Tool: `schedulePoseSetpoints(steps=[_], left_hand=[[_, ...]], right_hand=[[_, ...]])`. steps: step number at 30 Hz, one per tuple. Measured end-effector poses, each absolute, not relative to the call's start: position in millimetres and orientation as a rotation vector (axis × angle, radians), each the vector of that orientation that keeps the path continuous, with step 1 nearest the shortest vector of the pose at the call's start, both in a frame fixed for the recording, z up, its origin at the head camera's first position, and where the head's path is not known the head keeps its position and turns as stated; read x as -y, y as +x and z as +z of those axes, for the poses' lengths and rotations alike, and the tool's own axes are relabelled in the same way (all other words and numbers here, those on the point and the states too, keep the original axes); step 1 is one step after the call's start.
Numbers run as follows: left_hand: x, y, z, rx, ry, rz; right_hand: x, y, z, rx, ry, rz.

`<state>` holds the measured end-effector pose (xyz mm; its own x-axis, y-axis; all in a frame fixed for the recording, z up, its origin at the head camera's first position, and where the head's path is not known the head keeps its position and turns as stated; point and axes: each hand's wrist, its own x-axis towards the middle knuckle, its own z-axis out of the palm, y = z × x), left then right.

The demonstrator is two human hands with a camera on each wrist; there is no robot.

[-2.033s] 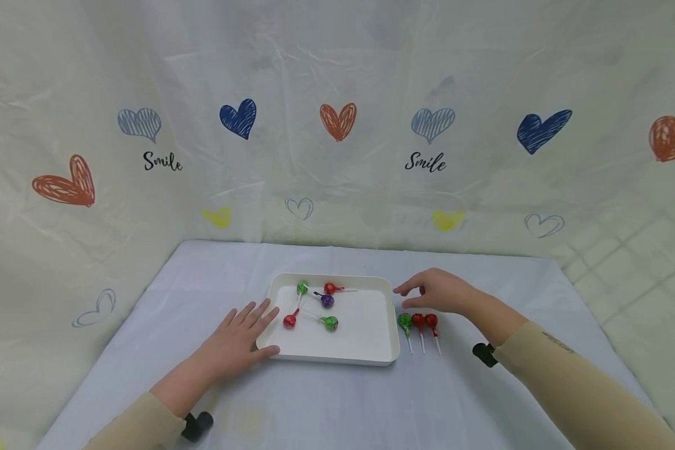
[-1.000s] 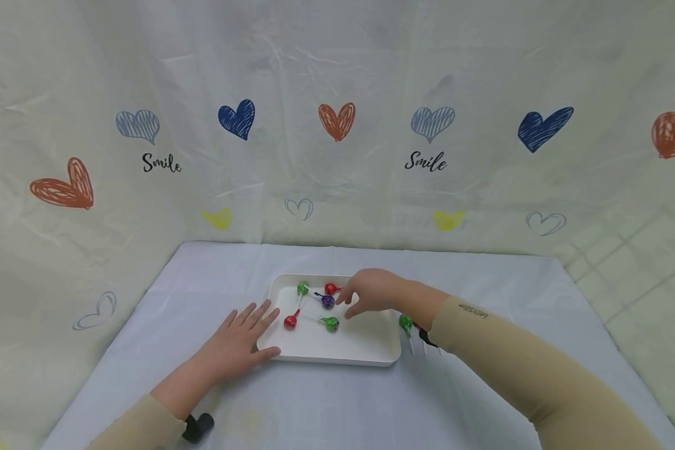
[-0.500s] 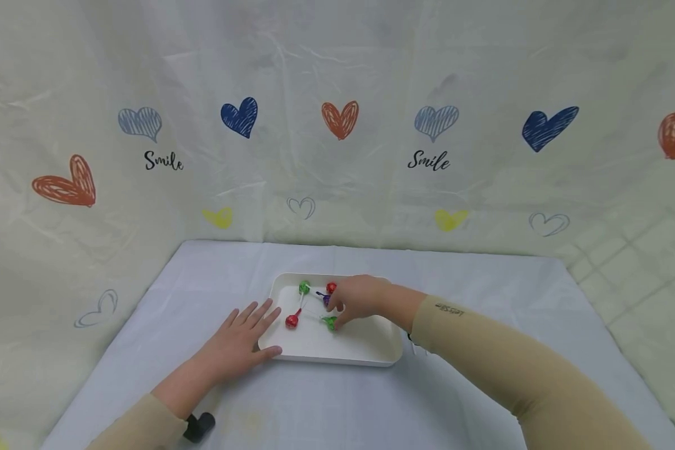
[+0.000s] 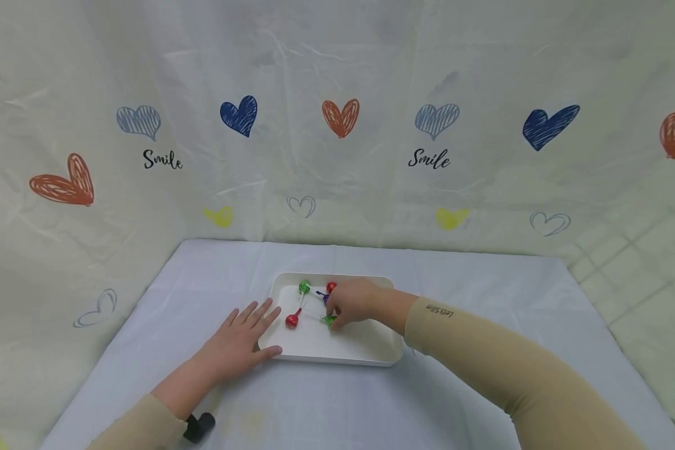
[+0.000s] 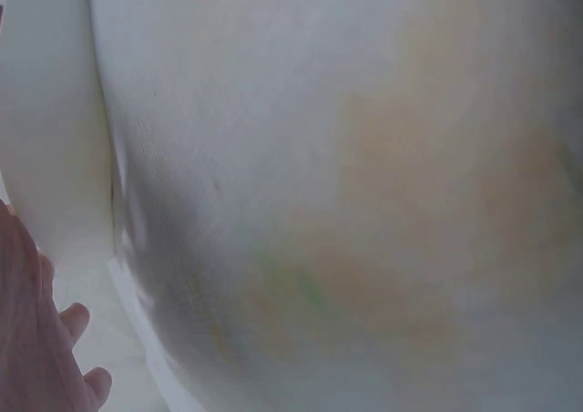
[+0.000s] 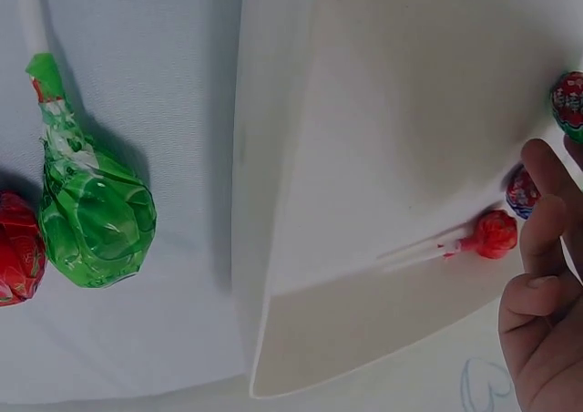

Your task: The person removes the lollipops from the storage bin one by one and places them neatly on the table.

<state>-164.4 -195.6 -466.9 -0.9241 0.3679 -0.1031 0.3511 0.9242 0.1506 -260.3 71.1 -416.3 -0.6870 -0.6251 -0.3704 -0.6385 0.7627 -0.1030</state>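
In the head view my left hand [image 4: 233, 344] rests with spread fingers on the left rim of a white tray [image 4: 365, 350]. My right hand [image 4: 355, 303] is inside the tray, thumb and forefinger around the head of a green lollipop [image 4: 329, 320], pinching it. Its head, partly red, shows beside the fingertips in the right wrist view. Close to that hand lie a purple lollipop [image 6: 522, 193] and a red lollipop [image 6: 496, 234]. Another green lollipop [image 4: 304, 287] and another red lollipop [image 4: 292, 321] lie toward the tray's left side.
Outside the tray's right wall, on the white cloth, lie a green lollipop [image 6: 98, 221] and a red lollipop [image 6: 14, 248], mostly hidden by my right arm in the head view. A curtain [image 4: 382, 187] printed with hearts hangs behind the table.
My right hand has moved left from beside the lollipops outside the tray, then down to the green lollipop inside, and its fingers have closed in. My left hand has stayed on the rim.
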Motion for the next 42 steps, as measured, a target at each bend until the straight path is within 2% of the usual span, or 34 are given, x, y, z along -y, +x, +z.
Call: schedulePoseSetpoints(steps=[16, 42], left_hand=[[194, -165, -466, -2.954, 0.562, 0.199], [192, -162, -462, -2.958, 0.544, 0.214]], right_hand=[[-76, -256, -414, -2.580, -0.960, 0.030], [-110, -264, -418, -2.494, -0.999, -0.008]])
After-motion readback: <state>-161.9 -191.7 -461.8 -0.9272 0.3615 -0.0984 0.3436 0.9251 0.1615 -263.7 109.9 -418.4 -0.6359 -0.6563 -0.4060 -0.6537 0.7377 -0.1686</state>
